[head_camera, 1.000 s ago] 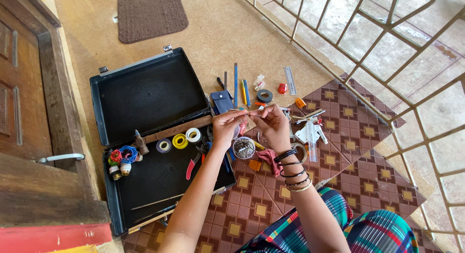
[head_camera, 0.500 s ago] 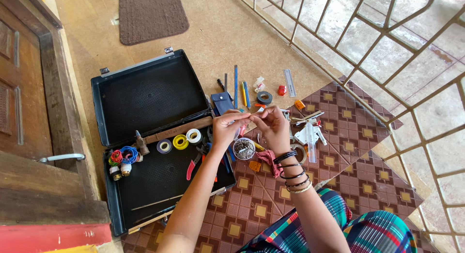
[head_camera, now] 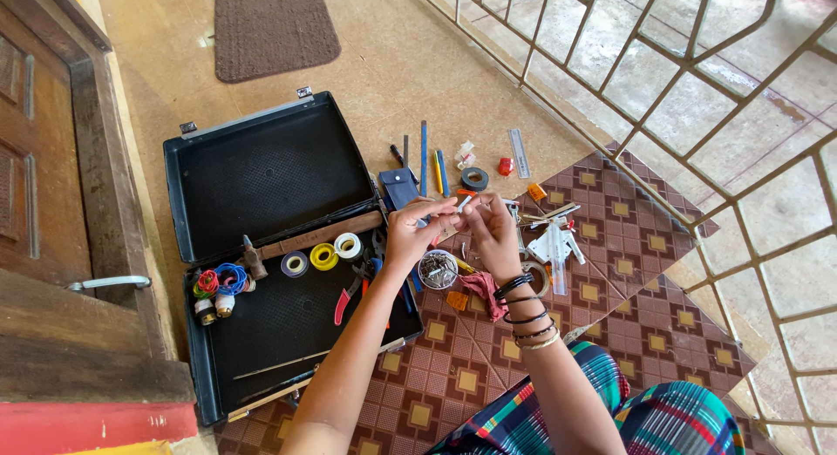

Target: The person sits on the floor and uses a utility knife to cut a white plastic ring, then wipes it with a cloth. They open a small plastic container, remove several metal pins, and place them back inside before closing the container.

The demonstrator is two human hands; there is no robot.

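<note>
My left hand [head_camera: 418, 231] and my right hand [head_camera: 491, 231] meet above the floor mat, fingertips pinched together on a small white part [head_camera: 463, 201] held between them. Several bangles ring my right wrist. Just below the hands stands a small round tin [head_camera: 437, 268] filled with little metal pieces. A scrap of red cloth [head_camera: 481, 288] lies next to the tin, under my right wrist.
An open dark toolcase [head_camera: 261, 246] lies to the left, holding a hammer [head_camera: 305, 241], tape rolls [head_camera: 323, 256], red-handled pliers [head_camera: 353, 294] and wire coils [head_camera: 222, 281]. Pens, a blue pouch [head_camera: 399, 187] and small parts are spread ahead. A metal grille [head_camera: 697, 115] is right, a wooden door [head_camera: 44, 159] left.
Both hands stay together over the tin, fingers shifting slightly on the small part. The view has tilted a little.
</note>
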